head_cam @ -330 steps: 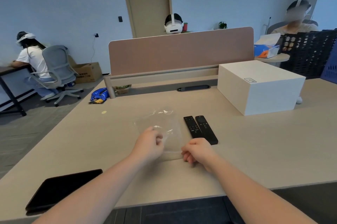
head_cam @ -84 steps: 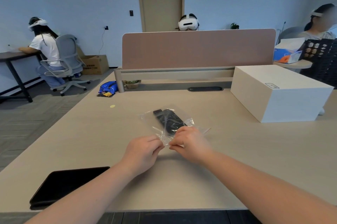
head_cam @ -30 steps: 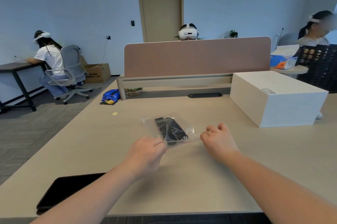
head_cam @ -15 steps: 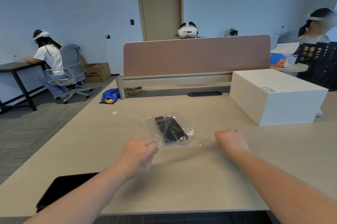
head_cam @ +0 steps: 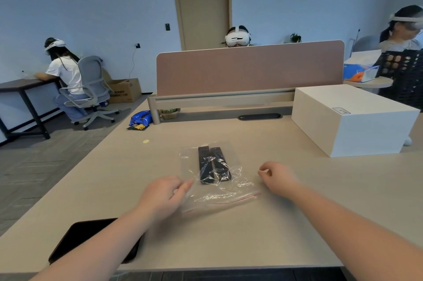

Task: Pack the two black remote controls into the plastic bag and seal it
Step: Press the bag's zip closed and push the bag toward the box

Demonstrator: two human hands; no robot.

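The clear plastic bag [head_cam: 219, 193] lies flat on the beige desk [head_cam: 297, 212], its red zip strip along the near edge. Two black remote controls [head_cam: 212, 165] lie side by side inside it, lengthwise away from me. My left hand [head_cam: 164, 193] is at the bag's near left corner, thumb and forefinger pinched on the plastic. To the right of the bag rests my right hand [head_cam: 277, 175], apart from it, with its fingers curled and nothing in them.
A white box [head_cam: 350, 118] stands at the right rear. A black tablet [head_cam: 91, 241] lies near the front left edge under my left forearm. A pink divider panel [head_cam: 249, 68] closes the far side. Several people with headsets sit around the room.
My right hand has slid right along the bag's zip edge and let go. The bag with both remotes has settled flat on the desk, still pinched by my left hand.
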